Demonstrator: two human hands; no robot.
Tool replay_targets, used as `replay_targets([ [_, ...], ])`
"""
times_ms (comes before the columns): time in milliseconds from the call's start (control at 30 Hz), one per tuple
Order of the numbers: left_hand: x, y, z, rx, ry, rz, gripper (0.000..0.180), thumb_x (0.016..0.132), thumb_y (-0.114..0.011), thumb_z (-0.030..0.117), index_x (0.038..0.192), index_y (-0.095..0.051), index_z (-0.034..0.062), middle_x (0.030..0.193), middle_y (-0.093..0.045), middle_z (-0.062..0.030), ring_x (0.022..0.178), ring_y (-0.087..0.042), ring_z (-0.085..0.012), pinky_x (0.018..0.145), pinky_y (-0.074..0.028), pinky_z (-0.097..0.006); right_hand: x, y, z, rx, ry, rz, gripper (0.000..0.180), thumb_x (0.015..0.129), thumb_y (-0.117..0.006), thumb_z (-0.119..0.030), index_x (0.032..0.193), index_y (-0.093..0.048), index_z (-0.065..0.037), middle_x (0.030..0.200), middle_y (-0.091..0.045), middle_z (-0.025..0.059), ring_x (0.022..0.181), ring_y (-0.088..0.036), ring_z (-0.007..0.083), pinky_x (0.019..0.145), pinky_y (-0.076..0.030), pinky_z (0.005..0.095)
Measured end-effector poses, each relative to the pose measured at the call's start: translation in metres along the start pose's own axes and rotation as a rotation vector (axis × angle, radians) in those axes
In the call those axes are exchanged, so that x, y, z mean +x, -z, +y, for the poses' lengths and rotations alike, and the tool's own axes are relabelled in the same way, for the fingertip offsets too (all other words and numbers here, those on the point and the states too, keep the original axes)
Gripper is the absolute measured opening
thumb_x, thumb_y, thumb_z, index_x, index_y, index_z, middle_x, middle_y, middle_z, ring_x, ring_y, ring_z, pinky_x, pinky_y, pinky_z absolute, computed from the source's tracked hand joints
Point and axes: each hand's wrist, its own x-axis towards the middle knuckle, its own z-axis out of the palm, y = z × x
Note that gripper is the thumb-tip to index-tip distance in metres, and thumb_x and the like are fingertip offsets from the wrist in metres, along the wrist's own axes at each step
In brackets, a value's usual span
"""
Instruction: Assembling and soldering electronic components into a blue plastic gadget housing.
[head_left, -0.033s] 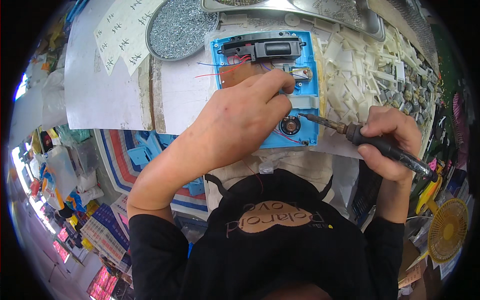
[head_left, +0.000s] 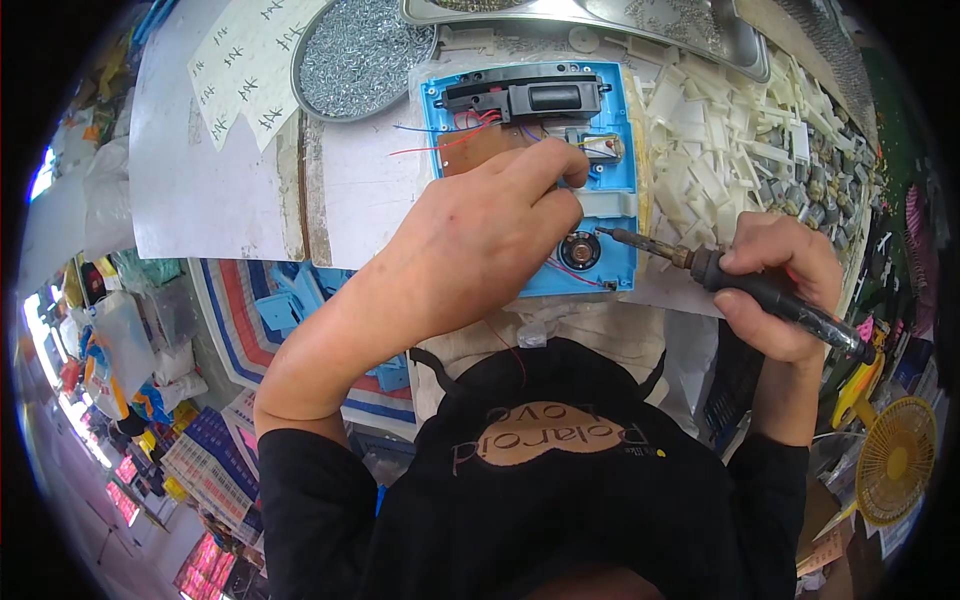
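A blue plastic case lies open on the table in front of me, wires and parts inside it. My left hand reaches over its middle with the fingers curled down and closed. What those fingertips hold, if anything, is hidden beneath them. In my right hand is a soldering iron with a black handle, gripped between thumb and fingers. Its tip points left over the case's right side, just above a small round speaker. A brown circuit board shows partly behind my left hand; red and blue wires run from it.
A round tray of small metal screws stands at the back left beside marked paper sheets. White plastic parts and grey pieces are heaped to the right. Metal trays line the back. A yellow fan stands at lower right.
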Motion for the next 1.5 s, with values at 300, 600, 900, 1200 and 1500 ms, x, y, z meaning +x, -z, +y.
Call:
replay_targets([
  [300,-0.001,-0.001,0.001,-0.038,0.033,0.010,0.022,0.073,-0.074,-0.002,0.090,-0.060,0.0040,0.108,-0.059,-0.0095,0.091,-0.065,-0.0299,0.074,-0.054,-0.037,0.004,-0.007,0.002,-0.029,0.012,-0.041,0.023,0.070,-0.082,-0.008,0.088,-0.069,-0.004,0.066,-0.059,0.0017,0.049,-0.046,0.0092,0.048,-0.031,0.0249],
  [600,-0.002,-0.003,0.002,-0.027,0.029,0.031,0.021,0.075,-0.073,-0.002,0.091,-0.060,0.0035,0.107,-0.059,-0.0095,0.089,-0.065,-0.0296,0.072,-0.054,-0.037,0.008,-0.010,0.004,-0.059,-0.009,-0.056,0.023,0.070,-0.084,-0.012,0.087,-0.070,-0.005,0.065,-0.059,0.0013,0.048,-0.046,0.0094,0.047,-0.032,0.0251],
  [900,-0.002,-0.004,0.002,-0.024,0.027,0.028,0.020,0.075,-0.072,-0.001,0.091,-0.060,0.0038,0.106,-0.059,-0.0094,0.090,-0.065,-0.0294,0.072,-0.054,-0.037,0.010,-0.011,0.002,-0.096,-0.040,-0.063,0.023,0.070,-0.084,-0.013,0.087,-0.070,-0.006,0.061,-0.055,-0.0005,0.048,-0.046,0.0097,0.048,-0.032,0.0255],
  [1200,-0.002,-0.004,0.002,-0.022,0.022,0.028,0.022,0.074,-0.073,-0.002,0.092,-0.060,0.0036,0.107,-0.059,-0.0097,0.090,-0.065,-0.0299,0.072,-0.055,-0.038,0.004,-0.004,0.001,-0.033,-0.008,-0.026,0.024,0.070,-0.082,-0.010,0.089,-0.069,-0.003,0.066,-0.059,0.0020,0.050,-0.046,0.0099,0.049,-0.031,0.0256],
  [1500,-0.004,-0.005,0.000,-0.069,0.029,0.062,0.024,0.075,-0.073,-0.002,0.094,-0.061,0.0039,0.108,-0.059,-0.0101,0.091,-0.064,-0.0307,0.074,-0.054,-0.038,-0.002,-0.003,-0.001,-0.045,0.005,-0.002,0.025,0.070,-0.082,-0.009,0.090,-0.067,-0.003,0.067,-0.060,0.0022,0.051,-0.045,0.0102,0.050,-0.031,0.0258],
])
